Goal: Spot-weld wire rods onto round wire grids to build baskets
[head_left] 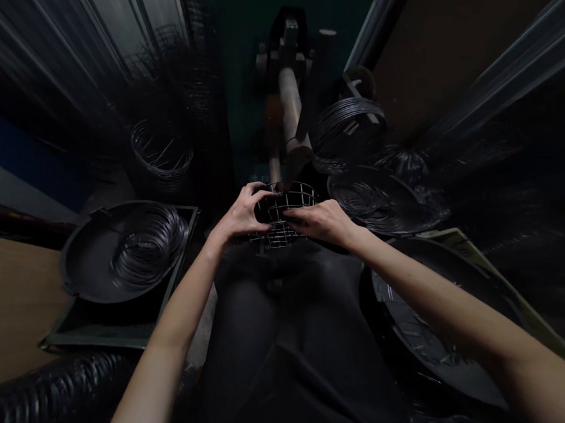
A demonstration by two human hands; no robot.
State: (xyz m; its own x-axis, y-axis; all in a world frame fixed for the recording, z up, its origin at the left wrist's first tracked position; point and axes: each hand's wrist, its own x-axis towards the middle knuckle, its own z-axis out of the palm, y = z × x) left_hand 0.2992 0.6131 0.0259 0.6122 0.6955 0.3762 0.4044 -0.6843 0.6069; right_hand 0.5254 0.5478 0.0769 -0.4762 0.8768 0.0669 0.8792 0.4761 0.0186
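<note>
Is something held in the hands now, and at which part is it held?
Yes, a wire basket: the left hand and right hand grip its upper part, from opposite sides.

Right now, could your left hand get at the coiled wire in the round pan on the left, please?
Probably yes, if it lets go first: the left hand is at the wire frame, but the coiled wire lies uncovered in the open pan on that side, with nothing visible over it.

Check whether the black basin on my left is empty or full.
Partly full: wire rings heap on one side of the black basin, leaving its other side bare.
</note>
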